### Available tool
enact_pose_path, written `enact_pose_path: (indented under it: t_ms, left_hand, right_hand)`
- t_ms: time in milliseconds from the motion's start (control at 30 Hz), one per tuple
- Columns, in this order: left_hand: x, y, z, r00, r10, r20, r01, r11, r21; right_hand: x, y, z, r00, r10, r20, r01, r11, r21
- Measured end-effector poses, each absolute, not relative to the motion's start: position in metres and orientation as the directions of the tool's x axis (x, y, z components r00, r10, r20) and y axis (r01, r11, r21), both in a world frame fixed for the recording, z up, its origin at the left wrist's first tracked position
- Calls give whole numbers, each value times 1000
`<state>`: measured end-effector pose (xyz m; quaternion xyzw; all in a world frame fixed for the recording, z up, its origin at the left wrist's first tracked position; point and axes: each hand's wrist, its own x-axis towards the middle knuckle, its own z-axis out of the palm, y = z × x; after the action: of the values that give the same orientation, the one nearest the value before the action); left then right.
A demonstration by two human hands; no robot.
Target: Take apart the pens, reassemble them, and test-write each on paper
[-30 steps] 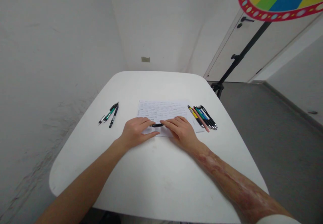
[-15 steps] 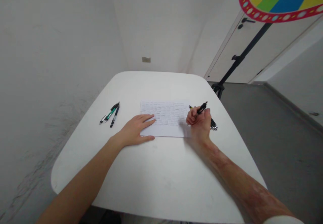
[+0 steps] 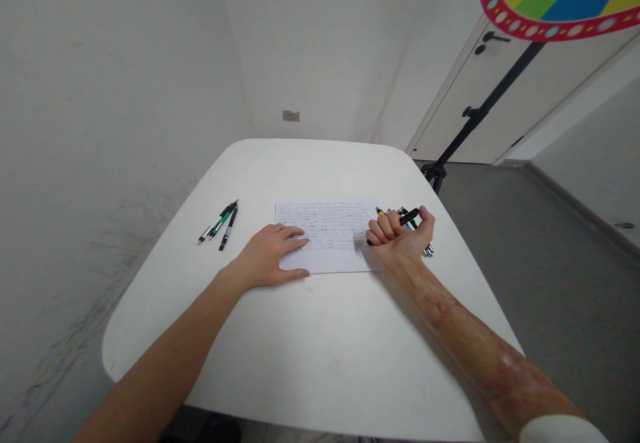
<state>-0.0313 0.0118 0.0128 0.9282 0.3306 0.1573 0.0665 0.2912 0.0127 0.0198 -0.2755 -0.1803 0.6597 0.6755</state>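
A sheet of paper (image 3: 330, 260) covered in lines of handwriting lies on the white table (image 3: 320, 350). Resting flat on its left part is my left hand (image 3: 273, 254), fingers spread and holding nothing. Over the sheet's right edge, my right hand (image 3: 400, 238) has its fingers wrapped round a black pen (image 3: 409, 216), with the thumb near the pen's upper end. The pen's other end peeks out below the fist. Several pens (image 3: 429, 250) lie under and beside my right hand, which partly hides them.
On the table's left lie several more pens (image 3: 219, 224), one with a green barrel. A colourful wheel (image 3: 560, 3) on a black stand (image 3: 480, 113) stands beyond the table at the right, before a door. Walls border the left and back.
My right hand has turned and its thumb has swung outward to the right, closing the fingers round the pen in a fist. The left hand stays on the sheet.
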Motion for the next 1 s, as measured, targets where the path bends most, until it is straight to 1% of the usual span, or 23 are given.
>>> enact_pose_path:
  t_ms: [300, 467, 600, 733, 833, 933, 1000]
  left_hand:
    - [-42, 17, 13, 702, 647, 298, 604, -763, 231]
    - [-43, 16, 17, 709, 639, 300, 606, -769, 204]
    - [-34, 10, 20, 743, 592, 311, 555, -805, 208]
    - [-25, 4, 19, 806, 527, 270, 472, -847, 244]
    - [-23, 3, 16, 828, 501, 253, 443, -860, 252]
    - [-25, 6, 14, 829, 493, 263, 442, -866, 232]
    - [-26, 7, 14, 822, 502, 269, 456, -863, 217]
  right_hand:
    - [289, 7, 16, 38, 989, -144, -828, -49, -558]
    - [290, 6, 16, 39, 989, -139, -839, -43, -542]
    - [289, 6, 16, 17, 988, -154, -849, -67, -524]
    - [289, 6, 16, 19, 984, -176, -853, -76, -516]
    - [289, 5, 16, 12, 984, -176, -860, -79, -505]
    - [290, 6, 16, 20, 990, -142, -846, -60, -530]
    - [290, 9, 15, 19, 992, -124, -801, -59, -595]
